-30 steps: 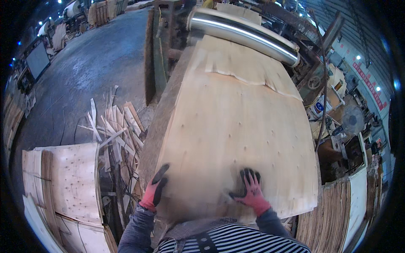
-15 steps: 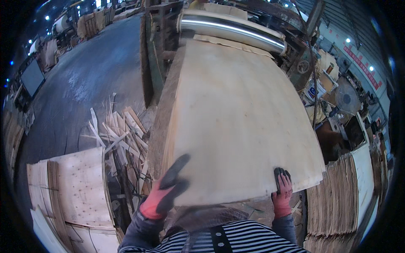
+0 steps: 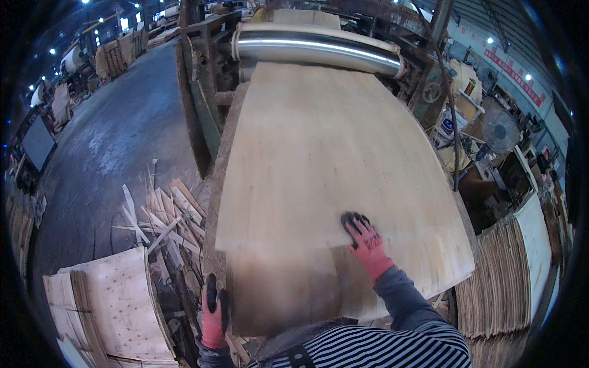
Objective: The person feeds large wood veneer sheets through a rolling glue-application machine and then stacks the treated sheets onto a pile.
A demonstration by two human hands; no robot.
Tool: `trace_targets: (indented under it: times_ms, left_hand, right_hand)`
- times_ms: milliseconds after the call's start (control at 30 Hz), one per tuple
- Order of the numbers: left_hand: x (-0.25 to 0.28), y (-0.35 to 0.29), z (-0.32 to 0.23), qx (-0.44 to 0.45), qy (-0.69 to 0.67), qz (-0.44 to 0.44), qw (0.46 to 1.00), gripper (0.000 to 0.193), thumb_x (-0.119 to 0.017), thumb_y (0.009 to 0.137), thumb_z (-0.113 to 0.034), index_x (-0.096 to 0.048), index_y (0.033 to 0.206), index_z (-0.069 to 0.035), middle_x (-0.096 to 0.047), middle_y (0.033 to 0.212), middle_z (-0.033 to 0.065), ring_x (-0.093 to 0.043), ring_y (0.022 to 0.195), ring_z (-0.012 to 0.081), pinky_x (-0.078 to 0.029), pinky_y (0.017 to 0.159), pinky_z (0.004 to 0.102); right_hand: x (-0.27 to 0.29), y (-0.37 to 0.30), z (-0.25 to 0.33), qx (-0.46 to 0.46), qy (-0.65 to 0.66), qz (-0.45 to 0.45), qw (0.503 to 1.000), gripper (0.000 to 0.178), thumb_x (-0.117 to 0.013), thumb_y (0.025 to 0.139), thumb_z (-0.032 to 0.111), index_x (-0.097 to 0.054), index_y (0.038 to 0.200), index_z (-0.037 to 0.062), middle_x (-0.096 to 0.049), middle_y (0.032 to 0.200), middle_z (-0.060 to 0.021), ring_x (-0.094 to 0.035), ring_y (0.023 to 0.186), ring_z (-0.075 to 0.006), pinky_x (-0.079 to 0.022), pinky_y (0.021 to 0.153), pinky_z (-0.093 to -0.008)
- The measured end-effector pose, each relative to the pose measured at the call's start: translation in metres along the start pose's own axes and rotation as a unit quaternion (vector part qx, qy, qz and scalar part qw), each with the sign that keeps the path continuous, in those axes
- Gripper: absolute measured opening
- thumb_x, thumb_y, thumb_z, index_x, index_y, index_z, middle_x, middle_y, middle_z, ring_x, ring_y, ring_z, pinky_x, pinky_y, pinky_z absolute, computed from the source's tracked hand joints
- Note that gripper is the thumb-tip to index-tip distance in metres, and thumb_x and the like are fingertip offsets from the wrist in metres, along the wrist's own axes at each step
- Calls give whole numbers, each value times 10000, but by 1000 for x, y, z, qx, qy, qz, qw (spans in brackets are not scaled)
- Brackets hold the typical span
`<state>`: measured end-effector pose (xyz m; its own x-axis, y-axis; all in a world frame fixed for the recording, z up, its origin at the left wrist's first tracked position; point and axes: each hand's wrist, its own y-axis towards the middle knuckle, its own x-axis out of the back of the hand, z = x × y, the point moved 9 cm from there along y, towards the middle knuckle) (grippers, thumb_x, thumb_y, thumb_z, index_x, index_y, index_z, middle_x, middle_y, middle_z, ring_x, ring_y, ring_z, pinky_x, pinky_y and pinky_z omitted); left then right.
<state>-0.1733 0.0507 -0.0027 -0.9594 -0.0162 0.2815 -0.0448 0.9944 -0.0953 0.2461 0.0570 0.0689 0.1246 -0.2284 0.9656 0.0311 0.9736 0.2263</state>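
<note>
A broad pale wood veneer sheet (image 3: 325, 153) lies before me, its far end at a shiny metal roller (image 3: 319, 50). Its near edge crosses over a darker veneer sheet (image 3: 282, 288) underneath, which is partly blurred. My right hand (image 3: 367, 242), in a pink glove with dark fingertips, rests on the veneer toward the right of its near part, fingers stretched out. Beside the near left corner is my left hand (image 3: 215, 316), gloved alike, with fingers pointing forward and apart. Nothing shows in its grasp.
Wood scraps (image 3: 169, 214) are heaped on the floor to the left. A stack of veneer sheets (image 3: 116, 300) stands at the near left, another tall stack (image 3: 500, 279) at the right. Beyond that sit a fan (image 3: 500, 130) and a white bucket (image 3: 448, 126). A machine post (image 3: 193, 110) rises left of the roller.
The top sheet has shifted forward and left, baring the darker sheet below. My right hand has moved from the near edge onto the surface; my left has dropped back beside the left corner.
</note>
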Motion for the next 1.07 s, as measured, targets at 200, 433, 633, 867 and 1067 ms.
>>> trace_targets:
  times_ms: [200,433,633,867,1067]
  left_hand:
    - [-43,-10,23,-20,250,90,964,714,-620,741,-144,-228,1329,-45,-304,1304,237,-325,1193,369,-292,991,388]
    - [-32,-17,27,21,232,68,970,689,-612,763,-190,-240,1330,-69,-326,1300,225,-341,1193,356,-324,973,385]
    - [-45,-7,13,-71,197,92,974,677,-582,795,-260,-226,1334,-56,-304,1310,235,-321,1206,354,-287,994,384]
    - [-48,-10,-27,-203,329,99,917,674,-571,803,-266,-225,1331,-29,-221,1345,260,-265,1243,353,-270,998,394]
    - [-61,-51,-130,-111,-87,400,906,669,-494,856,-267,-117,1361,-44,-91,1427,116,-188,1285,273,-104,1059,311]
  right_hand:
    - [-12,122,-59,-15,54,-129,990,620,-609,701,216,-379,1276,211,-383,1298,-113,-370,1180,-307,-300,967,-435]
    - [12,145,-18,-37,2,-89,995,708,-511,768,439,-261,1329,88,-297,1347,-149,-289,1236,-287,-168,1035,-433]
    - [20,-25,-60,-111,-84,-56,989,748,-534,760,439,-258,1320,27,-283,1347,-186,-264,1246,-322,-157,1024,-462]
    - [-23,-164,-54,-204,-164,97,960,899,-596,674,475,-209,1328,-4,-167,1382,-219,-123,1287,-373,-72,1045,-485]
    - [-17,-198,66,69,15,58,996,1009,-627,663,513,-76,1359,32,-120,1409,-181,-74,1305,-347,-1,1018,-556]
